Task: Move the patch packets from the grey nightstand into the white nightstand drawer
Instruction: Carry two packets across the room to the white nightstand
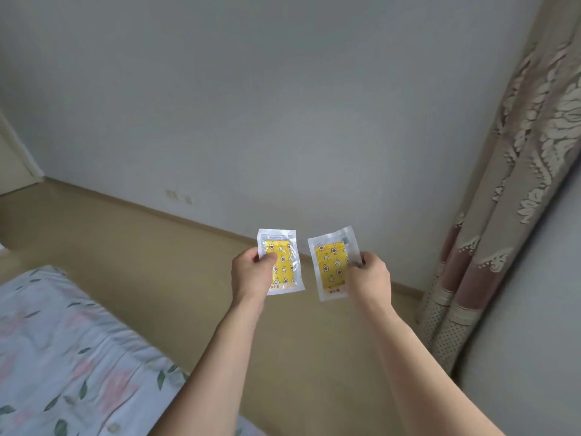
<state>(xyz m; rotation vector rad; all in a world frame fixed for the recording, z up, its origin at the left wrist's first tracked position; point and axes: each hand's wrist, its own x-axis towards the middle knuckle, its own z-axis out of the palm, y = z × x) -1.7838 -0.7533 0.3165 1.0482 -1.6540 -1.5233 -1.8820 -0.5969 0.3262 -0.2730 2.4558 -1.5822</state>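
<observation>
Yellow pkts [284, 262] part-hidden, fingers [270, 258] over.

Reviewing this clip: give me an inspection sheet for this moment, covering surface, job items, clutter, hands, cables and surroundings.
Surface: no nightstand or drawer in view; only the tan floor lies below the hands.
Job's things: two clear packets with yellow patterned patches, held up in the air side by side and apart: left packet, right packet.
Clutter: nothing seen.
Hands: left hand pinches the left packet by its left edge; right hand pinches the right packet by its right edge.
Cables: nothing seen; two wall sockets sit low on the wall.
Surroundings: bed with floral sheet at lower left, patterned curtain at right, plain wall ahead.
</observation>
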